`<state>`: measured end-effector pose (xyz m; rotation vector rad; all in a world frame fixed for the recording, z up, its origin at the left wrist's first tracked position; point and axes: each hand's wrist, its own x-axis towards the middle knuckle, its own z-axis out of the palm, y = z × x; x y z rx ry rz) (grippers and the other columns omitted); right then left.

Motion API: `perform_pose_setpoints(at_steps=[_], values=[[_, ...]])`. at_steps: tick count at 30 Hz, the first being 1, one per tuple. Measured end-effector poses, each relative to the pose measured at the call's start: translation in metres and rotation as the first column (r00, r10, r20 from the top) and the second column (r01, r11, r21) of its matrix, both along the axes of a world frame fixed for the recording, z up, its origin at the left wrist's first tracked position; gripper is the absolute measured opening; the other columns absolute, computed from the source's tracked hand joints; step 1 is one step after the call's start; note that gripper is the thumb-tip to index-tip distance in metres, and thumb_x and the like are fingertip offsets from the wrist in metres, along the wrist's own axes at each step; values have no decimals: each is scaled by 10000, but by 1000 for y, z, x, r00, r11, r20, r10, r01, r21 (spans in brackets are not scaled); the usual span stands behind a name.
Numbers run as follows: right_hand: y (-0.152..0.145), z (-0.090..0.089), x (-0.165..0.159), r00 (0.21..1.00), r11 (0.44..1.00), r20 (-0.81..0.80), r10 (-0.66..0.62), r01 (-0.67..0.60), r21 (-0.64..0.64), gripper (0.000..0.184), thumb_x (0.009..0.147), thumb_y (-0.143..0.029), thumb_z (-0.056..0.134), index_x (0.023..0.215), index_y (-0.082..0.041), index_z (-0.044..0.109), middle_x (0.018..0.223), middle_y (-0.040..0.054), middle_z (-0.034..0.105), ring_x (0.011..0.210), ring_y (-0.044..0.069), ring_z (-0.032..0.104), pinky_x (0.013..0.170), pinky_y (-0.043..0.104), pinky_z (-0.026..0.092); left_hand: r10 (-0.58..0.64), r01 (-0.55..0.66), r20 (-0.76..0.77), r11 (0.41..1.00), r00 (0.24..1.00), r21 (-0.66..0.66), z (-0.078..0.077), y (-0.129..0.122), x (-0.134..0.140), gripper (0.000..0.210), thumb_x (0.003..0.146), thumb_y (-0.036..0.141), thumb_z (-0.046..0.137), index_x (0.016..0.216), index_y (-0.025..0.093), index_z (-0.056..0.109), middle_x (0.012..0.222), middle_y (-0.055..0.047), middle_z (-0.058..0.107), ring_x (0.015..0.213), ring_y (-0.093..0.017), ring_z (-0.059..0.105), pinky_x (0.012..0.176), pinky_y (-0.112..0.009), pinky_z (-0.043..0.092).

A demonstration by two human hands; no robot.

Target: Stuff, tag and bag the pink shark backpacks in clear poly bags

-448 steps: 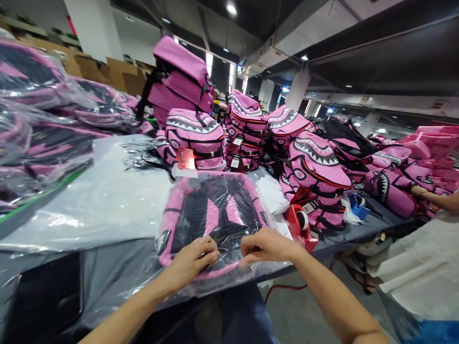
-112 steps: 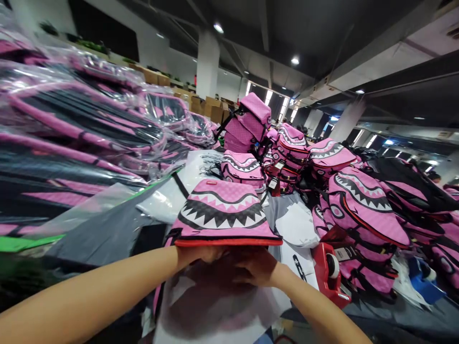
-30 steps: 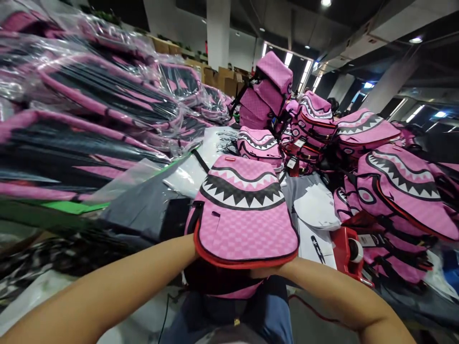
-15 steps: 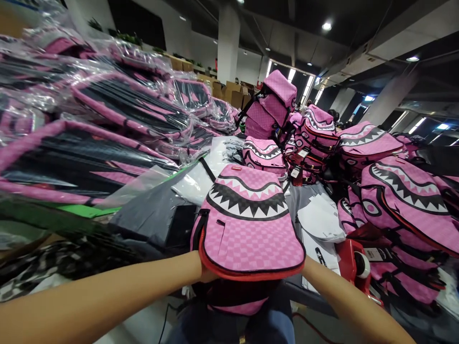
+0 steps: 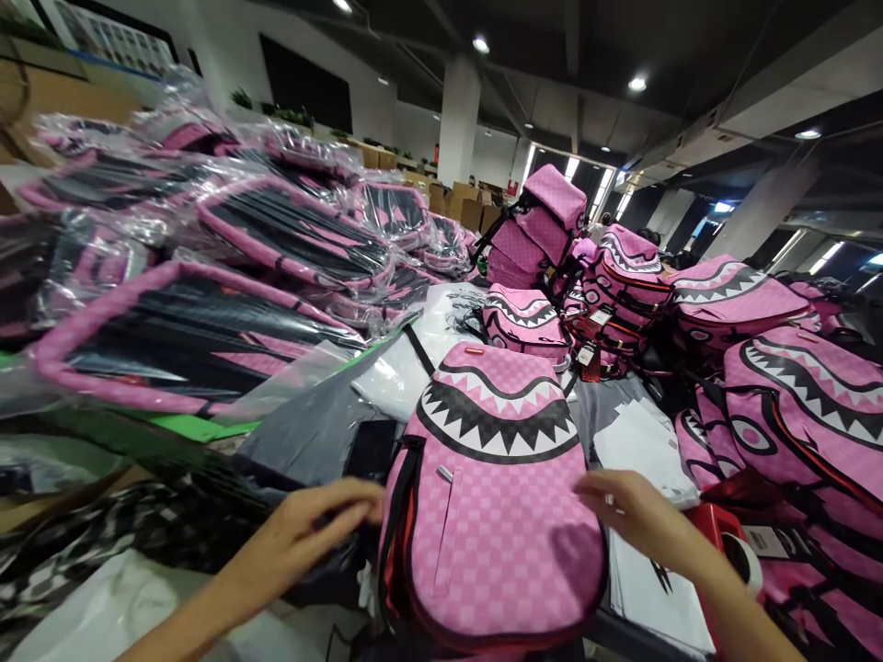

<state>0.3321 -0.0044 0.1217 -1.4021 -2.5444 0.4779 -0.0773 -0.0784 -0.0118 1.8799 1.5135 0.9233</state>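
A pink checkered backpack (image 5: 507,533) lies front side up before me, with a shark-mouth print of black and white teeth across its top. Along its left edge a zipper gapes and shows red lining. My left hand (image 5: 321,519) hovers at that left edge, fingers stretched toward the bag and holding nothing. At the opposite edge, my right hand (image 5: 631,506) has its fingers extended against or just above the pink fabric; contact is hard to tell. It casts a shadow on the bag. A dark phone (image 5: 372,450) rests left of the backpack.
Plastic-wrapped pink and black bags (image 5: 200,336) are heaped on the left. More shark-print backpacks (image 5: 814,405) are stacked on the right and at the back. White papers (image 5: 641,446) and a red tape dispenser (image 5: 717,529) sit to the right. Checkered fabric (image 5: 89,552) lies lower left.
Both hands have come out from beneath the backpack's lower end and up to its sides. The backpack now lies flatter and lower in view. The camera view has shifted left and up.
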Motion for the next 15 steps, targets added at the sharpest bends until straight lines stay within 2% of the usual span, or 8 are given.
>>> perform_pose_setpoints(at_steps=[2,3,6,7,8,11,13,15], values=[[8,-15,-63,988,982,-20,154,-155,-106,197,941,-218,599,1084,-206,734,1001,71,758,800,182,720,683,262,564,212,-216,56,974,976,63,-6,29,9,456,927,524,450,1203,231,665,1197,-76,723,1025,-233,712,953,-358,572],[12,-27,-97,980,979,44,192,-188,-81,235,912,-243,652,1129,-187,721,1059,89,744,795,186,716,683,272,565,281,-286,59,951,958,116,-13,43,17,492,915,516,440,1253,207,621,1266,-106,686,1057,-242,707,971,-384,572],[23,-67,-179,897,975,413,155,-207,83,315,817,-308,761,1063,-114,726,1068,165,712,878,281,711,648,338,583,298,-298,34,930,954,214,-39,71,42,468,956,474,359,1259,188,574,1289,-138,636,1174,-255,673,1017,-418,558],[27,-80,-195,851,953,491,186,-277,120,353,779,-300,801,1056,-97,722,1047,179,710,904,297,700,644,346,586,293,-288,14,926,956,243,-48,75,47,440,977,463,347,1244,197,574,1266,-134,631,1160,-251,682,997,-408,570],[30,-92,-205,794,922,559,240,-366,124,368,738,-281,833,1032,-88,723,999,178,712,899,304,691,623,348,585,303,-287,-14,916,953,279,-57,78,49,410,993,451,342,1225,208,577,1231,-125,631,1108,-244,702,951,-390,592],[35,-115,-204,688,794,619,380,-586,164,185,779,-148,754,954,-103,716,844,117,705,799,266,665,524,319,550,306,-227,-189,909,933,349,-82,83,41,344,1013,380,350,1178,221,606,1113,-105,645,932,-225,731,825,-347,620],[32,-120,-192,694,730,580,427,-643,232,112,847,-117,665,953,-113,701,812,96,695,742,241,651,453,300,505,262,-143,-351,933,899,330,-95,87,31,352,1001,261,334,1180,212,634,1116,-122,668,924,-234,728,835,-364,617],[25,-119,-179,722,706,513,465,-652,276,134,921,-215,626,1000,-132,695,850,95,700,725,232,653,418,301,483,228,-96,-462,952,857,292,-105,90,23,445,950,123,299,1228,196,638,1197,-153,674,920,-238,735,839,-378,617]])
